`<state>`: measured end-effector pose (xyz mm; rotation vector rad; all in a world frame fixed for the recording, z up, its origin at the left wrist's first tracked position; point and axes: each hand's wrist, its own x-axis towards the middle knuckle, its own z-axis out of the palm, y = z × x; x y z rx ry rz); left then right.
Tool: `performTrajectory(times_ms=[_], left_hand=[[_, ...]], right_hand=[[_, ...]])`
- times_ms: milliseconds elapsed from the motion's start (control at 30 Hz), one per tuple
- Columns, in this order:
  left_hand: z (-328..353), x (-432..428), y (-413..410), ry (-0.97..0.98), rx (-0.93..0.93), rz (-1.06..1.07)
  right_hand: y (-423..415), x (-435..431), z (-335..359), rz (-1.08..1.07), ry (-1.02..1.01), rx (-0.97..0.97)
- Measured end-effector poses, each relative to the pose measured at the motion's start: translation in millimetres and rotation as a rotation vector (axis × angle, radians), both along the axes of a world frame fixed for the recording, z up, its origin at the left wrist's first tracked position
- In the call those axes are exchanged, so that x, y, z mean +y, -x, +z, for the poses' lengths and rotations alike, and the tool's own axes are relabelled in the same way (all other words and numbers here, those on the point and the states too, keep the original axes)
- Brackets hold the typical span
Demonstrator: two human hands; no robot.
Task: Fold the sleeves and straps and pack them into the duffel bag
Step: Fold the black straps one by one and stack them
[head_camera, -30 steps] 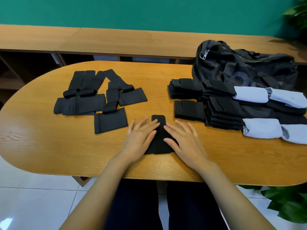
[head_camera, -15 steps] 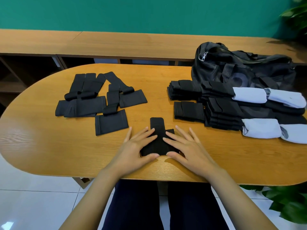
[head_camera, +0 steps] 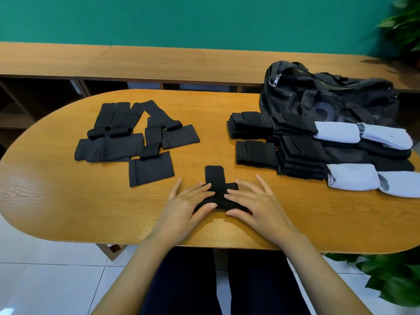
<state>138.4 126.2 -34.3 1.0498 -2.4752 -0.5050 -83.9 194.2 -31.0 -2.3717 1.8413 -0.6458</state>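
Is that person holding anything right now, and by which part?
Nothing is gripped. The left hand and right hand press flat on the black strap, one on each side of its near end.

The oval wooden table [head_camera: 68, 201] carries a black duffel bag [head_camera: 329, 98]. Touching the bag's near side are stacks of folded black pieces [head_camera: 295, 155] and white rolls [head_camera: 341, 133]. Well left of the bag, loose black straps [head_camera: 127, 137] lie spread. One more black strap [head_camera: 214, 176] lies nearer than the bag and to its left.

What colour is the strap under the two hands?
The strap is black; the head view shows it.
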Motion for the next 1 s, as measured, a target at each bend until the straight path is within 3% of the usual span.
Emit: performTrajectory(times_ms=[267,500,600,733,867,1000], left_hand=[[7.4,0.6,3.1,0.042,0.219,0.104],[6.4,-12.0,17.1,-0.199,0.347,0.301],[7.6,-18.8,23.9,-0.269,0.358,0.375],[10.8,-20.6,23.6,-0.122,0.230,0.481],[10.3,-18.9,10.8,-0.092,0.196,0.274],[2.2,-18.7,1.2,-0.101,0.048,0.103]], right_hand=[[-0.4,-12.2,15.0,-0.093,0.116,-0.182],[-8.3,-33.0,30.6,-0.245,0.020,-0.289],[-10.7,-39.9,28.7,-0.293,0.013,-0.312],[-9.3,-37.7,21.6,-0.265,0.096,-0.215],[-11.8,-21.9,15.5,-0.214,0.032,-0.081],[-13.3,-12.9,8.6,-0.199,-0.084,-0.048]])
